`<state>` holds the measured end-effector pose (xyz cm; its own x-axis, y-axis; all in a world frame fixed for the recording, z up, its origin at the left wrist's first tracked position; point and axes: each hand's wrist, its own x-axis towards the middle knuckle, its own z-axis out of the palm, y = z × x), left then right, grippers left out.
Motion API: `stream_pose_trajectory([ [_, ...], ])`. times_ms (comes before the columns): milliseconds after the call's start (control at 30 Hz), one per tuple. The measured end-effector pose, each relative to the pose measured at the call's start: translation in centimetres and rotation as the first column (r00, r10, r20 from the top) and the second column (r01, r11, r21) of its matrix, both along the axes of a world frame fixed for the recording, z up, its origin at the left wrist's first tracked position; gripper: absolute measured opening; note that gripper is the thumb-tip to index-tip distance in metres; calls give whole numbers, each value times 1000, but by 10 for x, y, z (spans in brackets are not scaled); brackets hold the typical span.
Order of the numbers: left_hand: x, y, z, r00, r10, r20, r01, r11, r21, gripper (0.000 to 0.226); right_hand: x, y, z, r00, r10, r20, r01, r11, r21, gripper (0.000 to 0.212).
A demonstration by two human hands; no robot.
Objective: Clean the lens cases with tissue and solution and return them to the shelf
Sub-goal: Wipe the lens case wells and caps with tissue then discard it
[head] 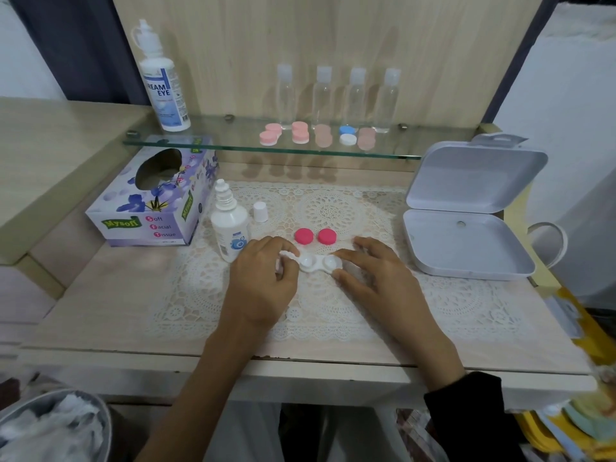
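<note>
A white lens case (320,263) with two open wells lies on the lace mat (333,208). My left hand (266,278) pinches a small wad of white tissue (289,255) at the case's left end. My right hand (370,271) holds the case's right end with its fingertips. Two pink caps (315,236) lie just behind the case. A small solution bottle (229,228) stands uncapped to the left, its white cap (260,211) beside it. Several more lens cases (316,135) sit on the glass shelf (266,148).
A tissue box (156,201) stands at the left, a large solution bottle (161,81) on the shelf above it. Several clear bottles (336,95) line the shelf's back. An open white box (466,221) lies at the right. A bin of used tissue (53,428) sits below left.
</note>
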<state>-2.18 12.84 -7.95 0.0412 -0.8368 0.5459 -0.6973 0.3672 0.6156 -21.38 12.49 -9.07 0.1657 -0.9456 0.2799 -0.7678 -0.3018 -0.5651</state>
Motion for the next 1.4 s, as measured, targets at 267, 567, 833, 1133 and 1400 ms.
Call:
stream_pose_trajectory([
  [267, 2, 3, 4, 988, -132, -83, 125, 989, -78, 16, -1, 0, -2, 1000, 10, -9, -10, 1000, -13, 35],
  [567, 2, 0, 3, 970, -228, -80, 221, 971, -86, 17, -1, 0, -3, 998, 18, -56, -20, 999, -29, 40],
  [833, 5, 1, 5, 963, -214, -162, 197, 974, -116, 16, -1, 2, -1, 997, 22, -79, -26, 998, -48, 41],
  [1133, 4, 3, 8, 949, -248, -194, 226, 966, -128, 15, 2, 6, 6, 998, 26, -51, -30, 995, -94, 40],
  [1400, 2, 2, 5, 925, -360, -122, 345, 929, -133, 12, 1, 4, 7, 996, 75, 51, -64, 981, -185, 42],
])
